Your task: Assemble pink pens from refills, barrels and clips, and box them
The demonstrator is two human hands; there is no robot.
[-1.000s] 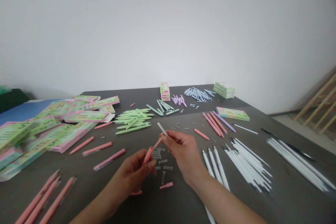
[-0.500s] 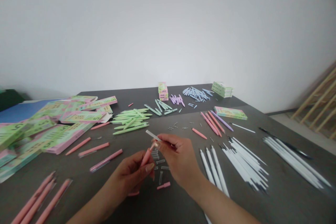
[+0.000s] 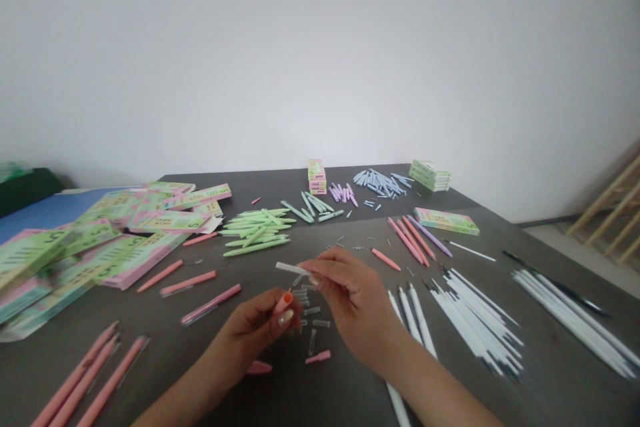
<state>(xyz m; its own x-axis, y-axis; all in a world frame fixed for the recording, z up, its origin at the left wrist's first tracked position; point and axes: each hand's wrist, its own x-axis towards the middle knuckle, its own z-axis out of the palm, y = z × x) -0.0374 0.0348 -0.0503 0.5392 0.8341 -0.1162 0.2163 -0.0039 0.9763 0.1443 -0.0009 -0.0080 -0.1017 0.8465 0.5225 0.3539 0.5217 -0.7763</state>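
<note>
A pink pen barrel [image 3: 284, 301] is pinched in my left hand [image 3: 250, 328], its open round end tilted up toward me. My right hand [image 3: 357, 300], just to the right and a little higher, holds a short whitish translucent tube [image 3: 291, 269] between thumb and fingers. The tube lies nearly level, pointing left, apart from the barrel. On the table between and below my hands are several clear plastic pieces [image 3: 313, 340], partly hidden by the left fingers. A small pink pen part [image 3: 319, 357] lies below them, and another pink piece [image 3: 260, 367] shows beneath my left wrist.
Pink pens [image 3: 211, 305] lie at left, beside piled green-and-pink boxes [image 3: 167, 221]. Green pens [image 3: 260, 227] lie farther back, blue parts [image 3: 377, 181] beyond them. White refills [image 3: 475, 320], white barrels [image 3: 423, 320] and a purple pen [image 3: 430, 236] spread over the right side.
My hands have moved apart, and the right hand with the tube has come away from the barrel's end. The barrel has tipped so its opening faces me. The view has shifted slightly.
</note>
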